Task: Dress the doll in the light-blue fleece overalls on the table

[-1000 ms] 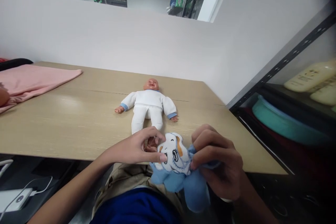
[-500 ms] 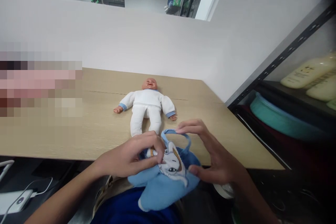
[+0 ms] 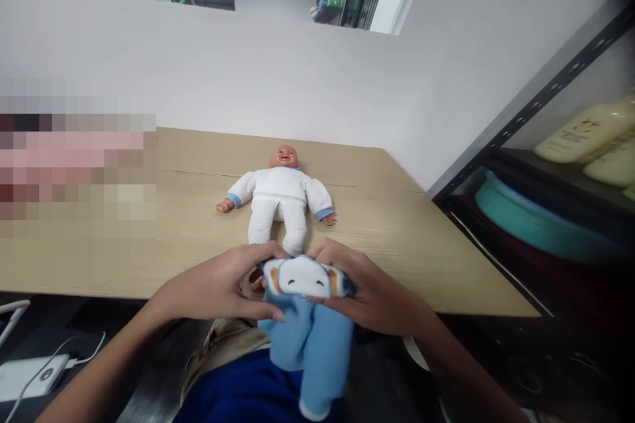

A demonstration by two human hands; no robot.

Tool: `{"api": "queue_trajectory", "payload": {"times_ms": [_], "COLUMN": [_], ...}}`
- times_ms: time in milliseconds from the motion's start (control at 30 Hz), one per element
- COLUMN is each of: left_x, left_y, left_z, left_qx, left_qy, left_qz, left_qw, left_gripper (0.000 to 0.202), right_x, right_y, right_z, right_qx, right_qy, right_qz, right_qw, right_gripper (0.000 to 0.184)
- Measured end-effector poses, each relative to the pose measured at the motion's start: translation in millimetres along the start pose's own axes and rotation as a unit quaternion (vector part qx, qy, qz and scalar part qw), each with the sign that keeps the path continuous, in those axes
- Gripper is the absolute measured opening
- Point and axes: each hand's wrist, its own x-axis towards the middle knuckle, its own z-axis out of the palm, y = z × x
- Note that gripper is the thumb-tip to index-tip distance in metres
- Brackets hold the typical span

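Between my hands hangs a small light-blue baby garment (image 3: 325,357) with a white animal face on it. Its blue tubes dangle below the table's front edge over my lap, and one ends in a white cuff. My left hand (image 3: 223,284) pinches the left side of the face panel. On the other side, my right hand (image 3: 362,287) grips the panel with the fingers behind and the thumb in front. Just beyond my hands a baby doll (image 3: 278,185) lies face up in a white top with blue cuffs and white trousers. My hands hide its feet.
The doll lies on a wooden table (image 3: 421,244) against a white partition (image 3: 278,79). At the right, a shelf rack holds pale yellow bottles (image 3: 570,135) and a teal basin (image 3: 526,218). Low on the left sits a white power bank (image 3: 37,375) with a cable. A blurred patch covers the far left.
My right hand has left the raised neck-like loop and closed on the panel's right side. The face panel has turned level toward me, and the blue tubes now hang straight down.
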Motion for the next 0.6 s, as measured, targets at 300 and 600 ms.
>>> {"api": "queue_trajectory", "payload": {"times_ms": [300,600], "left_x": [13.7,7.3], "left_y": [-25.8,-39.0], "left_z": [11.6,-0.1], "left_qx": [-0.109,-0.079], "left_qy": [0.032,-0.055], "left_qz": [-0.030,-0.075], "left_qw": [0.993,0.993], "left_gripper": [0.043,0.048], "right_x": [4.8,17.6], "right_y": [32.4,32.8], "right_z": [6.7,28.6], "right_qx": [0.111,0.181], "right_qy": [-0.093,-0.094], "right_qz": [0.120,0.101], "right_qw": [0.982,0.974], "right_gripper": [0.065,0.045]}}
